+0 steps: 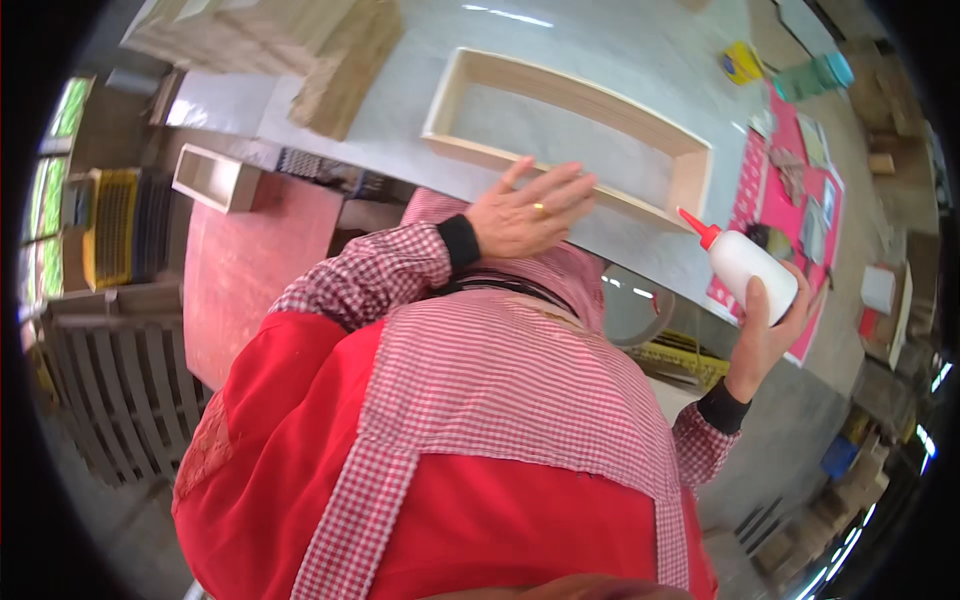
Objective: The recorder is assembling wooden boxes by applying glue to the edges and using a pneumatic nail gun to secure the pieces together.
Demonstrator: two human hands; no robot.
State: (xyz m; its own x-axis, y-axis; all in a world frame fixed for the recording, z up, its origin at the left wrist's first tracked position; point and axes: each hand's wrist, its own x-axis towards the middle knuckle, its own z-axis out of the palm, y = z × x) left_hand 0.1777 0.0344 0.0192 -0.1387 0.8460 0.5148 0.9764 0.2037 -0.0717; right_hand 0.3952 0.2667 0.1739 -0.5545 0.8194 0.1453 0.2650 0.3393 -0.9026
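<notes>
A long rectangular wooden frame of pale boards lies on the grey tabletop, and the tabletop shows through its middle. My left hand is at the frame's near side, fingers stretched out and a ring on one of them. It grips nothing; whether the fingertips touch the board I cannot tell. In my right hand is a white squeeze bottle with a red pointed nozzle. The bottle is tilted, its nozzle pointing up and left, close to the frame's near right corner.
Stacked wooden boards stand at the table's far left. A small wooden box sits on a reddish board to the left. At the right are a pink mat with small items, a yellow container and a teal bottle.
</notes>
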